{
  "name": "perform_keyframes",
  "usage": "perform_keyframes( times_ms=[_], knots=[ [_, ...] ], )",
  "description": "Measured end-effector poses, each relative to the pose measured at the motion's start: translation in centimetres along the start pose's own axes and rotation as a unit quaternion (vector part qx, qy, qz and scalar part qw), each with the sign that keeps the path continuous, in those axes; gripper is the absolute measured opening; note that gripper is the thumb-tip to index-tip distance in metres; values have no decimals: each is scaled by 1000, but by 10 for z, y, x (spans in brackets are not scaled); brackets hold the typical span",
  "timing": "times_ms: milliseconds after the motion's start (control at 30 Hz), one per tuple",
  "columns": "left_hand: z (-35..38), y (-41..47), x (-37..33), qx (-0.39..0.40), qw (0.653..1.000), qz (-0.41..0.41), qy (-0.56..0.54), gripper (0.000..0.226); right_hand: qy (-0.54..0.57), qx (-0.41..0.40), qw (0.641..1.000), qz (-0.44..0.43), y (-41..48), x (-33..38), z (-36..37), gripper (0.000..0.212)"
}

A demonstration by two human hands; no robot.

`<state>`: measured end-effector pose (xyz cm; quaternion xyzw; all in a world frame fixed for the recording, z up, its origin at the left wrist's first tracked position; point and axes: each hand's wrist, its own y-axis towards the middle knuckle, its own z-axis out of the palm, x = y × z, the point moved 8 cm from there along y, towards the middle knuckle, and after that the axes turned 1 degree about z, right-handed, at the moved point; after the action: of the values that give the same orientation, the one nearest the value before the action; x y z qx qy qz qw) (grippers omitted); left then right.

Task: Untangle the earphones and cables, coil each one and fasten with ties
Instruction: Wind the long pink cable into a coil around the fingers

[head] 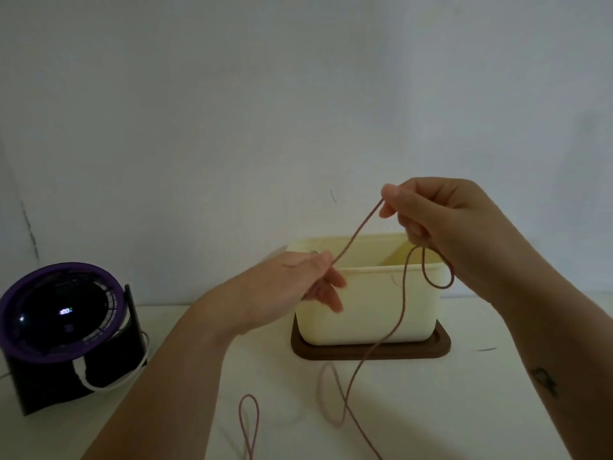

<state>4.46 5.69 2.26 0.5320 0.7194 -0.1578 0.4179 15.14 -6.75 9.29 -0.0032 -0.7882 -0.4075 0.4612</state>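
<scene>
Mauve cable (357,231) is the only one of the task's things in view, and nearest the camera its slack lies on the pale table (464,410) in two open loops, one narrow at the bottom edge and one wider toward the middle, with a strand running off the lower edge of the frame. From there one strand rises to the hands, which are raised over the table. The left hand (298,283) pinches the cable between thumb and forefinger, the other fingers hanging loosely downward. The right hand (441,214), higher and a little farther off, nips it at thumb and fingertip, and a small loop hangs from its lower curled fingers. The length between the two hands is pulled straight and slants up to the right. By my reading this is early work: one cable is being drawn out and perhaps its first turn gathered, but no finished coil shows, no tie is to be seen, and neither earphones nor any other cable of the tangle appear. So the coiling of this one, its fastening and all the rest seem left to do. Behind the hands stands a cream container (365,307) on a dark brown tray (371,352); I cannot tell what it holds. Off to the left sits a purple-rimmed fan (63,313) with a white cord (109,386) at its base. A plain wall (298,94) closes the view.
</scene>
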Motion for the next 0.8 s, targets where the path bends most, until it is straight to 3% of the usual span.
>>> perform_keyframes(
  times_ms=[100,200,333,400,467,533,667,800],
  knots=[
    [26,-17,-18,160,979,-1,-126,45,-42,-74,996,-9,2,-6,-15,32],
    [37,-28,-49,264,911,85,-306,38,-57,-56,997,6,3,-21,-7,33],
    [16,-18,-72,234,774,146,-570,38,-88,88,991,48,-2,-44,35,39],
    [-1,-10,-68,131,742,150,-640,36,-104,155,981,52,-8,-45,54,38],
    [-24,-9,-54,-45,762,150,-628,35,-116,200,972,49,-12,-42,66,39],
    [-40,-11,-47,-140,783,156,-586,34,-128,242,960,52,-17,-39,73,36],
    [-49,-11,-36,-196,838,139,-489,35,-114,338,932,64,-31,-29,84,24],
    [-38,-9,-32,-155,960,102,-208,35,-20,318,946,54,-25,-13,69,18]
  ],
)
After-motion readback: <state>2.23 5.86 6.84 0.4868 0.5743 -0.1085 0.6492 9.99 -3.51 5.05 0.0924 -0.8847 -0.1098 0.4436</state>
